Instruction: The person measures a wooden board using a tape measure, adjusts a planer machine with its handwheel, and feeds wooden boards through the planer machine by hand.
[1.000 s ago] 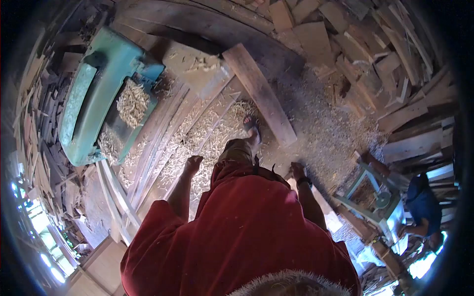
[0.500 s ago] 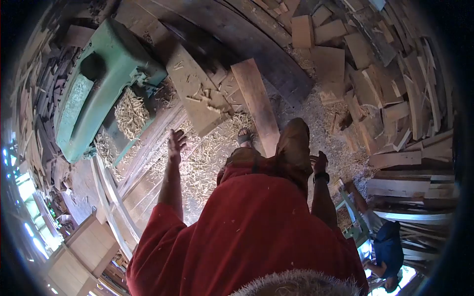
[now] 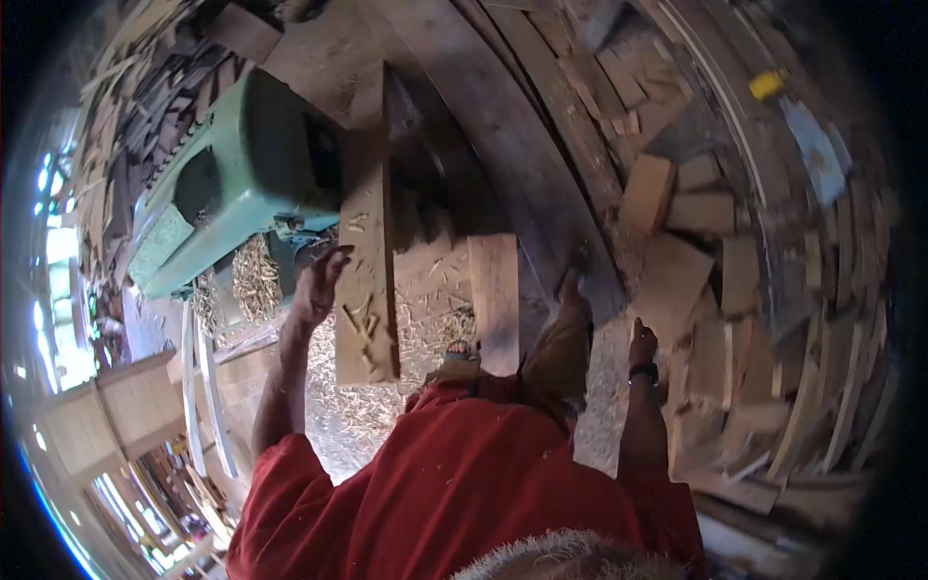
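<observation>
My left hand [image 3: 321, 282] is raised in front of me, fingers loosely bent and apart, with nothing visible in it. It is close to the left edge of a long wooden plank [image 3: 367, 275] with curled shavings on top; I cannot tell whether they touch. Just beyond that hand stands a green machine [image 3: 261, 145] with shavings [image 3: 256, 280] heaped on it. My right hand [image 3: 643, 343], with a dark band at the wrist, hangs out to my right, somewhat blurred. Its fingers look loosely apart and no object shows in them.
A shorter board [image 3: 496, 300] lies ahead of my feet, beside shavings on the floor [image 3: 425, 324]. A long dark beam [image 3: 503, 126] runs across the front. Wood offcuts [image 3: 701, 261] are piled on the right, with a yellow object [image 3: 768, 85] farther back. Pale strips [image 3: 200, 387] lean at the left.
My view has swung to the right and I have stepped forward, one foot now by the dark beam. My left hand has come nearer the shaving-covered plank. The other person has left view.
</observation>
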{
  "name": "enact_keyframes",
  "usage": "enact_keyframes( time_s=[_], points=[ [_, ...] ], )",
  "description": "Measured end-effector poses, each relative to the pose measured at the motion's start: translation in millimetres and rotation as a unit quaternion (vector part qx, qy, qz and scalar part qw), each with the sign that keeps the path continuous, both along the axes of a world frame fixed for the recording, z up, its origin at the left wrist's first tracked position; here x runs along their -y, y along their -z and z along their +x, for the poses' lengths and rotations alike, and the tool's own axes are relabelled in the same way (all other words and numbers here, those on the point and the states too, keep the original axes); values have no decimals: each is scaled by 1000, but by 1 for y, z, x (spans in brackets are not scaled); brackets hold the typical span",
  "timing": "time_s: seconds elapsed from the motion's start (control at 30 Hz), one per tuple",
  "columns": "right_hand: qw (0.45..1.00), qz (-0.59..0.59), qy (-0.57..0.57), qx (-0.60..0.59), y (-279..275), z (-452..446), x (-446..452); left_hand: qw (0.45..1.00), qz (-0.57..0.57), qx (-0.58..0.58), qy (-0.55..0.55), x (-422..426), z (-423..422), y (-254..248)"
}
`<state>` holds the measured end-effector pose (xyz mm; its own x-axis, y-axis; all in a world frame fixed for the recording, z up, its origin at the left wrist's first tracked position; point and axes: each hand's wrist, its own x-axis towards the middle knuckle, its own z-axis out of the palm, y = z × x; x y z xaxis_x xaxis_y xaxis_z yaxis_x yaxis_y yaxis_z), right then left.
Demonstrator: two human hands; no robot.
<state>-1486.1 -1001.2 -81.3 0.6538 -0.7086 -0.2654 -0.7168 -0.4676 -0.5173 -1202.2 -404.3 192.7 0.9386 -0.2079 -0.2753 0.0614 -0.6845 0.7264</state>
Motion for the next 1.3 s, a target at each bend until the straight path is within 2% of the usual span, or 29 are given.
enact_keyframes(
  time_s=[0.03,0.1,0.17,0.23,0.27,0.3,0.33,0.37,0.4,0.43,0.47,0.5,0.53,0.57,0.6,0.63,0.67,0.7,0.77,0.8,0.83,0.9,1.0,1.07,1.1,1.13,1.23,1.27,1.3],
  points=[
    [998,-22,-62,9,47,13,52,999,23,-25,9,29,9,-5],
    [982,181,48,12,13,77,100,995,72,6,61,74,25,13],
    [987,142,-32,75,32,105,153,986,126,-89,70,124,39,20],
    [972,233,-15,25,-23,147,171,983,105,-147,30,191,50,-8],
    [957,289,-16,-35,-36,164,191,990,80,-107,45,195,53,16],
    [929,365,46,22,-42,166,199,995,53,-67,60,193,50,66],
    [926,372,58,33,-58,169,200,995,52,-72,50,188,47,113],
    [916,398,11,45,-64,168,207,996,47,-67,35,196,45,122],
    [900,425,87,37,-82,172,201,994,40,-100,-5,203,39,124],
    [891,441,108,28,-77,166,209,990,36,-133,-44,205,30,127],
    [880,457,131,20,-61,151,218,990,43,-128,-38,196,14,157],
    [844,496,205,-5,-60,146,218,991,49,-122,-31,191,0,182],
    [802,530,275,-28,-57,142,221,978,73,-176,-80,199,-8,177],
    [830,493,256,-51,-16,117,228,960,98,-229,-130,208,-15,171],
    [795,520,297,-92,4,106,235,969,60,-209,-115,196,-40,224],
    [800,539,221,-141,62,74,260,976,22,-191,-99,187,-62,269],
    [820,484,244,-183,-5,111,227,962,16,-235,-141,203,-62,244],
    [823,481,238,-187,0,122,229,943,11,-275,-185,221,-61,211],
    [743,555,229,-297,31,140,243,930,18,-303,-206,238,-65,209],
    [881,418,-81,-206,-37,165,212,923,20,-315,-221,245,-70,213],
    [880,416,-92,-212,-44,203,207,916,24,-324,-236,248,-69,216],
    [834,507,6,-217,-56,266,194,915,22,-335,-224,254,-66,231],
    [835,513,-7,-200,-69,378,179,947,87,-268,-153,258,-49,283],
    [832,518,-21,-196,-57,450,175,949,58,-254,-175,260,-3,264],
    [860,486,-18,-154,-56,481,171,953,29,-242,-181,262,18,254],
    [885,453,-16,-108,-54,518,166,984,19,-104,-143,259,36,266],
    [886,449,-81,-85,-62,616,154,973,58,-180,-136,232,125,298],
    [890,428,-91,-125,-70,646,141,971,60,-195,-126,225,150,298],
    [892,423,-104,-122,-75,685,120,979,83,-149,-108,208,191,288]
  ],
)
